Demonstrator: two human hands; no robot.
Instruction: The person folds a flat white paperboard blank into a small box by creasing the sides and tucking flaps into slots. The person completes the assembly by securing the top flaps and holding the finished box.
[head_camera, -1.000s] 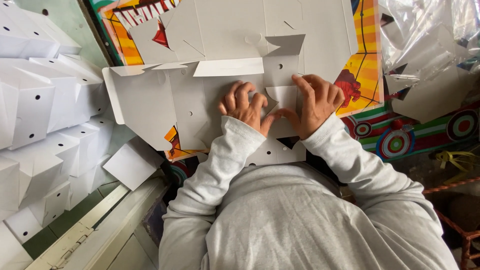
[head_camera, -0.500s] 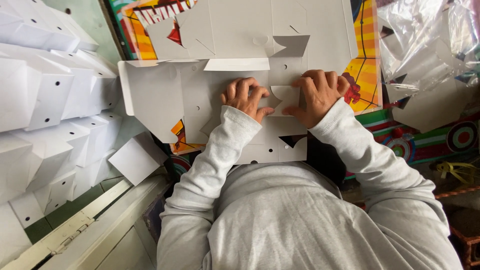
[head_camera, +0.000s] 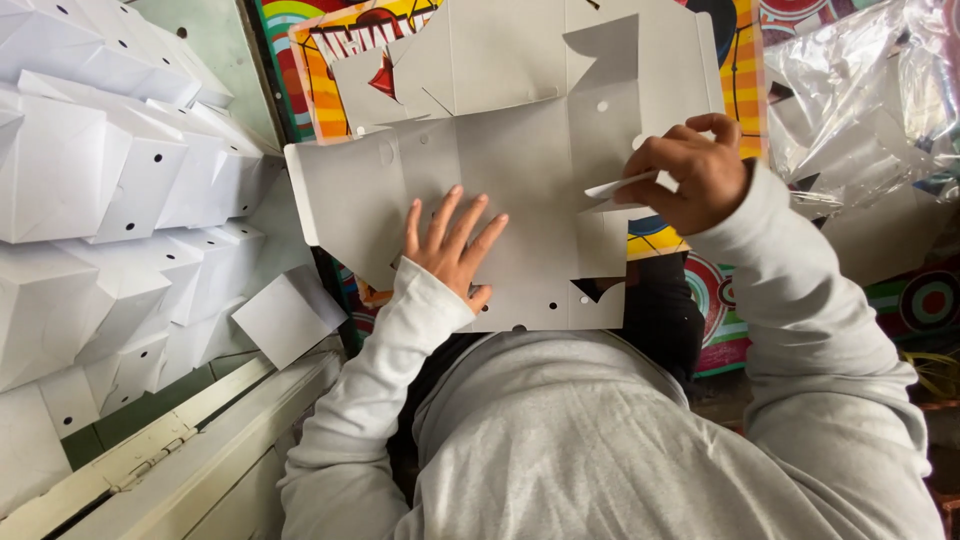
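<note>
Head view, looking down over the person's grey sweatshirt (head_camera: 560, 440). A flat, die-cut white cardboard box blank (head_camera: 520, 200) lies unfolded in front of the person, over a brightly patterned mat (head_camera: 700, 290) of orange, red and green. The left hand (head_camera: 450, 245) rests palm down on the lower middle of the blank, its fingers (head_camera: 470, 215) spread wide and pressed flat against the sheet, holding nothing. The right hand (head_camera: 695, 170) is at the blank's right edge, its fingers curled narrow and pinched on a small flap (head_camera: 620, 185) of the blank, which is lifted off the flat sheet. A second flat blank (head_camera: 480, 50) lies just beyond the first, partly overlapped by it. At the left, rows of folded white boxes (head_camera: 110, 190) with small round holes are stacked close together. At the upper right lies a heap of crumpled clear plastic wrapping (head_camera: 870, 100), apart from both hands.
</note>
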